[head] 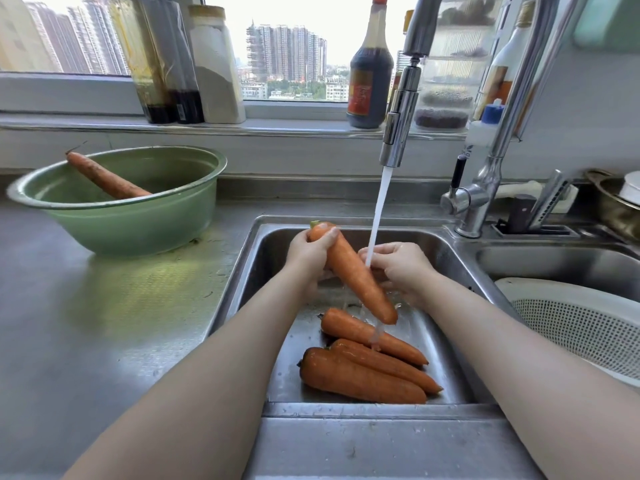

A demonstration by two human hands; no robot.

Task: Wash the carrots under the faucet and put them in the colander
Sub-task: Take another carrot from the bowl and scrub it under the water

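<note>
My left hand (310, 252) grips the thick top end of a large carrot (360, 282), which slants down to the right over the sink (242, 271). My right hand (398, 268) is curled against the carrot's middle, right under the stream of water from the faucet (398, 126). Three more carrots (367, 362) lie on the sink floor below. Another, dirty carrot (104, 178) leans in the green bowl (117, 202) on the left counter. The white colander (581, 327) sits in the right basin, with nothing visible in it.
Bottles and jars (214, 64) stand along the windowsill behind the sink. A dark sauce bottle (369, 74) is close to the faucet head. A knife block slot with tools (540, 216) and metal pots (616, 202) sit at the right.
</note>
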